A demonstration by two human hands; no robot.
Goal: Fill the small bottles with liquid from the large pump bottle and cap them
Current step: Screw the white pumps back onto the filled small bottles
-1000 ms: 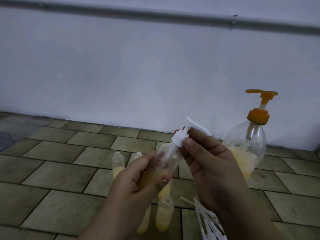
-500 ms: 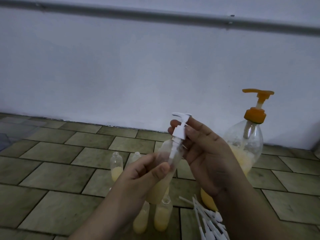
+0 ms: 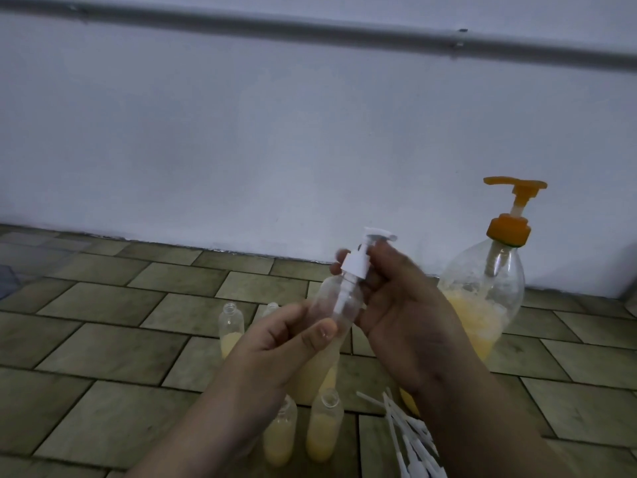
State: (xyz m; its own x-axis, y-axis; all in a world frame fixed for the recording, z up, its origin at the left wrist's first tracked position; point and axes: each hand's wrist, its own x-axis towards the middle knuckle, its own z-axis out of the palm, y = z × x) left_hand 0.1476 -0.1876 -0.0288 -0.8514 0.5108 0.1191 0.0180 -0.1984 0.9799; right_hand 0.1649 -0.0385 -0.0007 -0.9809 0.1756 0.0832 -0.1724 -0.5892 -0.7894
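Left hand point(image 3: 275, 343) gripping small bottle point(image 3: 336, 305), right hand point(image 3: 396, 305) pinching white pump cap point(image 3: 355, 265), large pump bottle point(image 3: 482, 291) just right

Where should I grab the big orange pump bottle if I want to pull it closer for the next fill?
Probably best by the narrow neck just under the orange collar of the large pump bottle, coming from above. It stands upright on the tiled floor, its belly looks too wide for one hand, and the raised pump head might depress if gripped.
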